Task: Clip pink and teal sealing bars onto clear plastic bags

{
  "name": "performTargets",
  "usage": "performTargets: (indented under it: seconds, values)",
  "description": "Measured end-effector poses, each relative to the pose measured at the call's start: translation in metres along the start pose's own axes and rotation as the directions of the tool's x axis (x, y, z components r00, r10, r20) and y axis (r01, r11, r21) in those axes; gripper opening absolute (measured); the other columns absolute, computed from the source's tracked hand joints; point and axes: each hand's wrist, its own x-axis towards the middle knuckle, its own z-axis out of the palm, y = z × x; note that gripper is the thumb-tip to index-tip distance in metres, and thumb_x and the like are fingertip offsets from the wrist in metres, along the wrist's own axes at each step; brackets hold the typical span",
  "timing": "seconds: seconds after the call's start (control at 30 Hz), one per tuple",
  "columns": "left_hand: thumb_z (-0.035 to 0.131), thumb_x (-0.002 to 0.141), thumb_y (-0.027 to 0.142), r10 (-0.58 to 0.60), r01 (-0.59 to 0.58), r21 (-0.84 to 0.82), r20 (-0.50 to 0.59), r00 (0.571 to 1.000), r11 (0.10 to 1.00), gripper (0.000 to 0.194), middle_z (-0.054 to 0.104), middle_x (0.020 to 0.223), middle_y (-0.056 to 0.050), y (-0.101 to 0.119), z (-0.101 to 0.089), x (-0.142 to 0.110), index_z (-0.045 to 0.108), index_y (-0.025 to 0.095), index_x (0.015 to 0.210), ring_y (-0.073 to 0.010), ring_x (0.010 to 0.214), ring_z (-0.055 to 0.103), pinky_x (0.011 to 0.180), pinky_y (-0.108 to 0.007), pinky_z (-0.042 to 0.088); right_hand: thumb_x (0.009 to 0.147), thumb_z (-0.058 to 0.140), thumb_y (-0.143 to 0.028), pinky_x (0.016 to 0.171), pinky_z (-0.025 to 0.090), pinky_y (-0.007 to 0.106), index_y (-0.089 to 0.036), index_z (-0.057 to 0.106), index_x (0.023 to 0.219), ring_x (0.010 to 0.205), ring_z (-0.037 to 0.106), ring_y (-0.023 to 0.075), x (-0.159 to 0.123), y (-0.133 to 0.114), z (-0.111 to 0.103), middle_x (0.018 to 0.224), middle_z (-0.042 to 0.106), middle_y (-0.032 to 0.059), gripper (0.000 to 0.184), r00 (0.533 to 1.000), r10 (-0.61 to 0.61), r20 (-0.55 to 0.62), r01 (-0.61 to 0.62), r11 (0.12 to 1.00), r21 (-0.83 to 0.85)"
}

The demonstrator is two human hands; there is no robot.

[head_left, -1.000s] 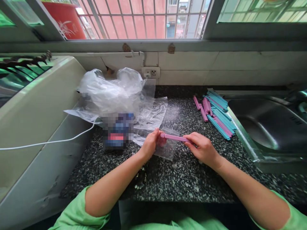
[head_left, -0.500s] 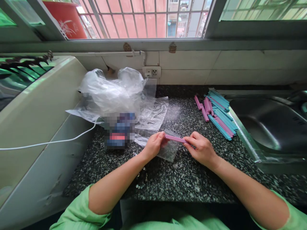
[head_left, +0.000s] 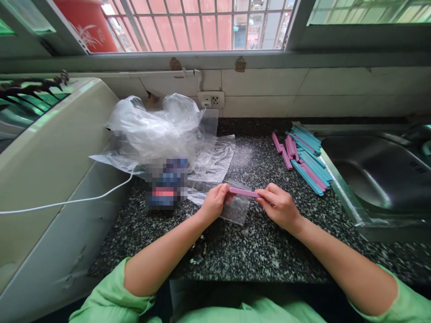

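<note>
A slim pink bag clip [head_left: 244,193] is stretched between my two hands, tilted slightly down to the right. My left hand [head_left: 214,202] pinches its left end, with the fingers closed. At its right end, the thumb and fingers of my right hand [head_left: 279,207] are closed on it. Below the clip hangs a small clear plastic bag [head_left: 237,211], its upper edge showing behind the clip. Whether the clip grips the bag's edge I cannot tell. To the right, a pile of pink and light-blue bag clips [head_left: 308,159] lies on the counter beside the sink.
Crumpled clear plastic bags [head_left: 155,130] cover the counter's back left. In front of them lies a pixelated dark-blue item [head_left: 164,193]. A white cable [head_left: 84,200] runs left. The steel sink [head_left: 350,215] borders the speckled counter [head_left: 266,255] at right; small shiny bits [head_left: 198,259] lie near the front.
Both hands stay on the pink clip and have barely moved. The whole view has shifted slightly, with things appearing a little further left and up.
</note>
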Motion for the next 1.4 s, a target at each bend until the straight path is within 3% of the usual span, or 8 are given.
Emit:
performTargets:
  seconds: [0.4, 1.4]
  values:
    - [0.052, 0.069, 0.059, -0.059, 0.058, -0.104, 0.000, 0.998, 0.993, 0.044, 0.045, 0.046, 0.003, -0.0032, 0.0016, 0.0008, 0.055, 0.015, 0.061, -0.0085, 0.044, 0.036, 0.046, -0.023, 0.027, 0.087, 0.047, -0.023, 0.057, 0.045, 0.026, -0.021, 0.064, 0.094, 0.063, 0.051, 0.0144, 0.0002, -0.0007, -0.0001, 0.067, 0.049, 0.0027, 0.019, 0.999, -0.019, -0.026, 0.019, 1.000, -0.003]
    - [0.054, 0.068, 0.060, -0.022, 0.018, -0.141, -0.030, 0.999, 0.990, 0.047, 0.047, 0.048, 0.003, -0.0074, 0.0025, 0.0010, 0.057, 0.014, 0.061, -0.0076, 0.045, 0.037, 0.046, -0.022, 0.027, 0.084, 0.053, -0.019, 0.054, 0.045, 0.024, -0.018, 0.064, 0.092, 0.060, 0.050, 0.0121, 0.0008, 0.0023, 0.0012, 0.068, 0.050, 0.0018, 0.014, 0.994, -0.053, -0.091, 0.057, 0.997, 0.046]
